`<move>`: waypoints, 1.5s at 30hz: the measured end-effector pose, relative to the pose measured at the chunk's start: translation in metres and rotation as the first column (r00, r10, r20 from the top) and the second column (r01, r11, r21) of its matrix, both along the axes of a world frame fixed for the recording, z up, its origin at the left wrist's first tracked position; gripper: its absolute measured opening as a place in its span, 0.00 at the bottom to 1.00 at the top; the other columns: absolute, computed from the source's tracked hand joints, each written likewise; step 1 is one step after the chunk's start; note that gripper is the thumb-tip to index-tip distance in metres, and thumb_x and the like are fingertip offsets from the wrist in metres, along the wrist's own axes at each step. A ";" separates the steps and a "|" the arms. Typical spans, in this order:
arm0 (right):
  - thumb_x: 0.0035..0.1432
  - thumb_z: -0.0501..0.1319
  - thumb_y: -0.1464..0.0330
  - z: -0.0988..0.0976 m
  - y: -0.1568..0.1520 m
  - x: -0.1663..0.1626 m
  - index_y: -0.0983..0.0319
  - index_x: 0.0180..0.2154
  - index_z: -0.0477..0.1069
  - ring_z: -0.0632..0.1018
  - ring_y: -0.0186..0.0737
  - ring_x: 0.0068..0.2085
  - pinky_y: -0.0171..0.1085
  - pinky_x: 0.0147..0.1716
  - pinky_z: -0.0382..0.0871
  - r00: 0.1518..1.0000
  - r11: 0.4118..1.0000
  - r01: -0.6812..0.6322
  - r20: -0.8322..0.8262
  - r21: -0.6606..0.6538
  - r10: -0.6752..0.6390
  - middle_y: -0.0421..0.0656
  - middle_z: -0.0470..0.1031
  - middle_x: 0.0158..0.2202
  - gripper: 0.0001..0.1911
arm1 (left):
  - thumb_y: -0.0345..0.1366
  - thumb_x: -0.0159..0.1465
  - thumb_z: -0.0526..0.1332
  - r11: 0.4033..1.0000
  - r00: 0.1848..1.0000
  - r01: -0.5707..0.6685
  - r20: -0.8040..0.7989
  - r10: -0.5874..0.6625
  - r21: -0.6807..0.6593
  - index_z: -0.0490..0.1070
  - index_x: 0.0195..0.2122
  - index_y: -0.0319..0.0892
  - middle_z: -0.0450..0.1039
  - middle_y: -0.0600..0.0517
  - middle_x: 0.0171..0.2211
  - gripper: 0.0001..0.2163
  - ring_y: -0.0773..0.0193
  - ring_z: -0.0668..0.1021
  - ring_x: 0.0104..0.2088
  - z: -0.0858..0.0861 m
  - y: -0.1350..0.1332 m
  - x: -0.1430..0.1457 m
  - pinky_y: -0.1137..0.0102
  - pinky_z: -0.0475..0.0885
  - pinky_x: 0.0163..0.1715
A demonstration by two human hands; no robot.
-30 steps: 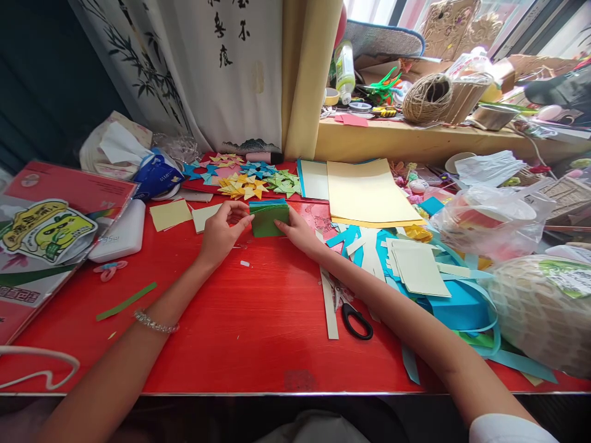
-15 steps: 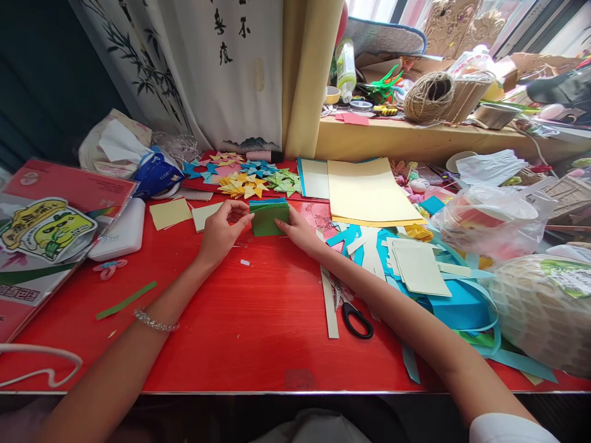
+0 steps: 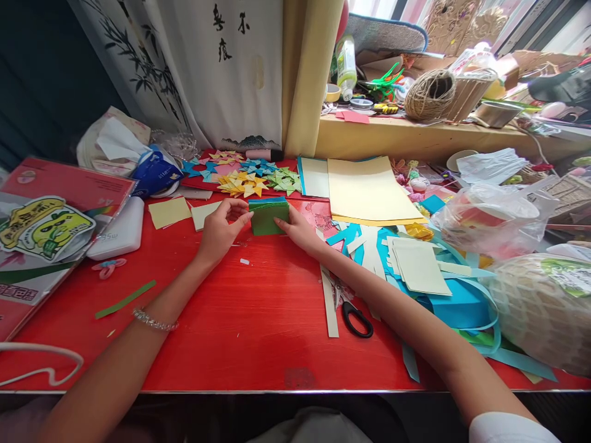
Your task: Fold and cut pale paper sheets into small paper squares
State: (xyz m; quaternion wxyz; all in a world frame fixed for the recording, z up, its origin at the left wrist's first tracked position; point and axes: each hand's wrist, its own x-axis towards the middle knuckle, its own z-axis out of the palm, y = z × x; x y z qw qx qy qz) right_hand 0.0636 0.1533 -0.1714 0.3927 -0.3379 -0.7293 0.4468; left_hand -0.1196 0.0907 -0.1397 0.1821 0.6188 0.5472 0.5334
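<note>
A small stack of square paper point(image 3: 268, 216), green on top with blue beneath, lies on the red table point(image 3: 240, 320). My left hand point(image 3: 221, 231) pinches its left edge with thumb and fingers. From the right, my right hand point(image 3: 298, 231) presses fingertips on its lower right corner. Behind the stack lie several folded paper stars point(image 3: 249, 175) in yellow, green, blue and pink. Two pale yellow squares point(image 3: 170, 213) lie left of my left hand.
Black-handled scissors point(image 3: 351, 314) lie beside my right forearm. Yellow sheets point(image 3: 369, 191), blue strips and cream squares point(image 3: 418, 267) crowd the right, with plastic bags behind. A red paper pack point(image 3: 50, 227), white case and tissues sit left. A cluttered sill holds twine point(image 3: 427, 95).
</note>
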 end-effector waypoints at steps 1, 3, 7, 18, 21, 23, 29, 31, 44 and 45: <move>0.58 0.55 0.65 0.000 0.000 0.000 0.60 0.52 0.64 0.73 0.44 0.50 0.43 0.51 0.68 1.000 1.000 -0.001 -0.001 0.000 0.001 0.44 0.72 0.49 0.19 | 0.40 0.57 0.63 1.000 1.000 0.000 0.000 0.000 0.000 0.69 0.37 0.44 0.73 0.53 0.35 0.10 0.64 0.76 0.36 0.000 0.000 0.000 0.68 0.72 0.40; 0.58 0.55 0.65 -0.001 0.001 0.000 0.60 0.52 0.64 0.73 0.44 0.50 0.43 0.51 0.67 1.000 1.000 -0.003 -0.002 0.000 0.003 0.45 0.72 0.49 0.19 | 0.40 0.57 0.63 1.000 1.000 -0.003 -0.002 0.003 -0.004 0.69 0.38 0.44 0.73 0.52 0.35 0.10 0.64 0.76 0.36 0.000 0.000 0.000 0.68 0.72 0.40; 0.58 0.55 0.65 -0.001 0.001 0.000 0.59 0.52 0.64 0.73 0.44 0.50 0.43 0.51 0.68 1.000 1.000 -0.006 -0.004 0.001 0.006 0.44 0.72 0.49 0.19 | 0.41 0.57 0.62 1.000 1.000 -0.006 -0.011 0.006 -0.011 0.69 0.38 0.44 0.73 0.52 0.35 0.10 0.63 0.76 0.36 -0.001 0.001 0.000 0.67 0.72 0.40; 0.58 0.55 0.64 -0.004 0.002 0.000 0.58 0.52 0.64 0.73 0.43 0.50 0.43 0.50 0.69 1.000 1.000 -0.011 -0.013 0.001 0.011 0.43 0.72 0.50 0.19 | 0.40 0.57 0.63 1.000 1.000 -0.005 0.004 0.005 -0.004 0.69 0.38 0.44 0.73 0.52 0.34 0.10 0.64 0.76 0.36 0.000 0.001 0.000 0.68 0.72 0.39; 0.58 0.55 0.64 -0.003 0.002 0.000 0.58 0.52 0.64 0.73 0.43 0.49 0.43 0.50 0.69 1.000 1.000 -0.008 -0.010 -0.001 0.008 0.43 0.72 0.49 0.19 | 0.40 0.57 0.63 1.000 1.000 -0.009 -0.003 0.009 -0.010 0.68 0.38 0.44 0.73 0.52 0.34 0.10 0.63 0.76 0.36 0.000 0.001 0.000 0.67 0.72 0.40; 0.58 0.55 0.65 -0.002 0.001 0.000 0.58 0.52 0.64 0.73 0.43 0.49 0.43 0.50 0.69 1.000 1.000 -0.006 -0.008 -0.003 0.006 0.43 0.73 0.49 0.19 | 0.40 0.57 0.63 1.000 1.000 -0.012 -0.005 0.012 -0.016 0.68 0.38 0.44 0.73 0.52 0.34 0.10 0.63 0.76 0.36 0.000 0.001 0.000 0.67 0.73 0.40; 0.58 0.55 0.64 -0.003 0.002 0.000 0.59 0.51 0.64 0.73 0.44 0.49 0.44 0.50 0.69 1.000 1.000 -0.014 -0.023 -0.007 0.014 0.43 0.73 0.49 0.19 | 0.40 0.57 0.63 1.000 1.000 -0.007 0.005 0.007 -0.007 0.68 0.37 0.44 0.73 0.53 0.34 0.10 0.64 0.76 0.36 -0.001 0.000 0.000 0.68 0.72 0.39; 0.58 0.56 0.64 -0.005 0.002 0.000 0.59 0.51 0.64 0.73 0.44 0.49 0.44 0.50 0.68 0.999 1.000 -0.018 -0.028 -0.009 0.018 0.44 0.72 0.49 0.19 | 0.40 0.57 0.63 1.000 1.000 -0.004 0.007 0.004 -0.003 0.68 0.37 0.44 0.72 0.53 0.34 0.10 0.64 0.76 0.35 -0.001 0.000 0.000 0.68 0.72 0.39; 0.58 0.56 0.63 -0.007 0.003 -0.001 0.59 0.50 0.65 0.73 0.44 0.49 0.44 0.50 0.69 0.999 1.000 -0.020 -0.037 -0.016 0.019 0.43 0.73 0.48 0.18 | 0.39 0.56 0.63 1.000 1.000 -0.008 0.004 0.008 -0.002 0.68 0.37 0.44 0.72 0.54 0.34 0.09 0.65 0.76 0.35 0.000 0.000 0.001 0.70 0.72 0.38; 0.58 0.56 0.63 -0.007 0.003 -0.001 0.59 0.50 0.65 0.73 0.44 0.49 0.44 0.50 0.69 0.999 1.000 -0.020 -0.040 -0.016 0.019 0.43 0.73 0.48 0.18 | 0.39 0.57 0.63 1.000 1.000 -0.009 0.000 0.009 -0.003 0.68 0.37 0.44 0.72 0.54 0.34 0.09 0.65 0.76 0.35 0.000 -0.001 0.001 0.70 0.72 0.38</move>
